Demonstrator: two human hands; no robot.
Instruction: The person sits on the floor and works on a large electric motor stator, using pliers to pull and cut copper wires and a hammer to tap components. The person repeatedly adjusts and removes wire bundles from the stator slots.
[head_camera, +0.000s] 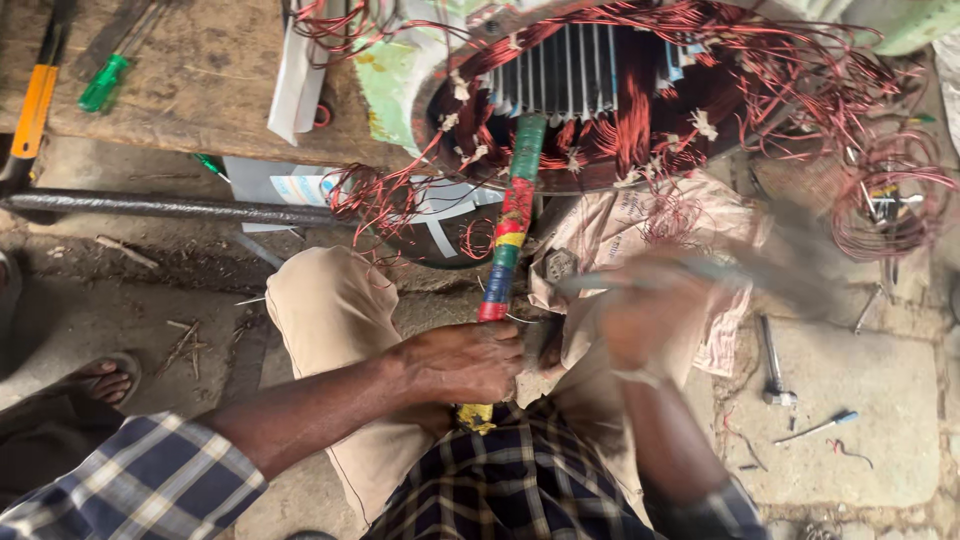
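Plaid sleeves (150, 475) frame the bottom edge, both forearms reaching toward the motor stator (610, 90). Left hand (465, 362), below the stator, fingers wrapped tight round the lower end of a long rod bound in coloured tape (512, 225): green, red, yellow, blue bands. Rod runs up from the fist, its top end inside the stator bore among the copper windings (640, 110). Right hand (650, 320), below and slightly right of the stator, heavily motion-blurred; appears clenched on a thin grey handle (700, 270), but the exact finger state cannot be told, nor the tool's head.

Loose red-copper wire spills from the stator on all sides; a coiled bundle (890, 200) lies to its right. Crumpled newspaper (680, 230) sits under the stator's lower right. Khaki-trousered knee (330, 300) below and left of the stator. Left of the stator: wooden bench (200, 90) carrying a green-handled screwdriver (103, 83) and an orange-handled tool (35, 105); dark metal bar (170, 207) beneath it. Small metal tool (772, 360) and blue-tipped tool (815, 428) on concrete, lower right of the stator. Sandalled foot (105, 378) far lower left.
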